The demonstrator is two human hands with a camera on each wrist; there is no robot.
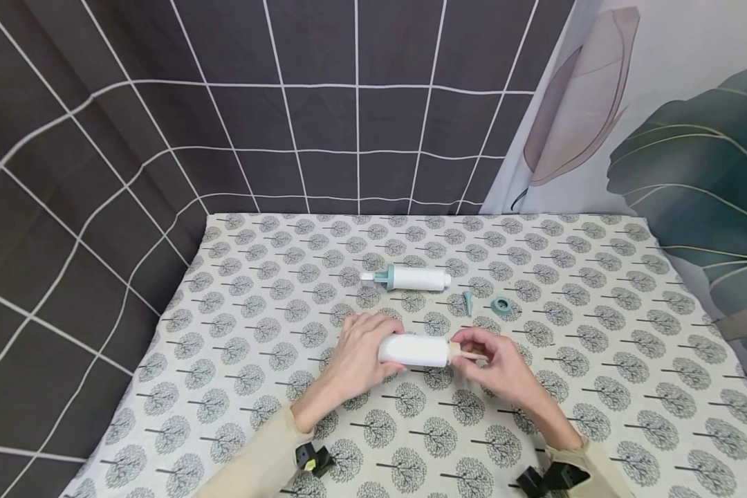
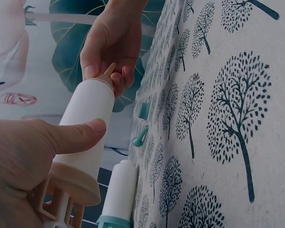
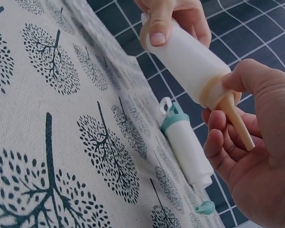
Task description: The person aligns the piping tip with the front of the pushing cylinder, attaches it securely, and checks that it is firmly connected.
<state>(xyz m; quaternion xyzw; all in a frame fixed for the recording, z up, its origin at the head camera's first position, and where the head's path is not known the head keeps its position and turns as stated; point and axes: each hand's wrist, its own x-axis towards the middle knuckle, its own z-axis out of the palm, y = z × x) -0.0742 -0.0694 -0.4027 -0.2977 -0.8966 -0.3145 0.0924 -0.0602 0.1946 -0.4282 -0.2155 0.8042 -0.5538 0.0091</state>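
My left hand (image 1: 361,353) grips the white barrel of an icing syringe (image 1: 416,350), thumb along its side. The syringe lies crosswise over the table, its beige handle end (image 2: 76,183) partly inside that palm. At the other end my right hand (image 1: 494,363) pinches the beige collar ring (image 3: 213,92) between thumb and fingers. From the ring a slim beige nozzle (image 3: 240,126) points out past the curled fingers. Behind the hands lies a second icing syringe (image 1: 418,278), white with a teal handle end.
To the right of the second syringe lie a small teal nozzle (image 1: 468,302) and a teal collar ring (image 1: 501,306). A tree-print cloth (image 1: 597,394) covers the table. Dark grid curtain (image 1: 324,117) hangs along the back and left, with a leaf-print curtain (image 1: 691,159) at right.
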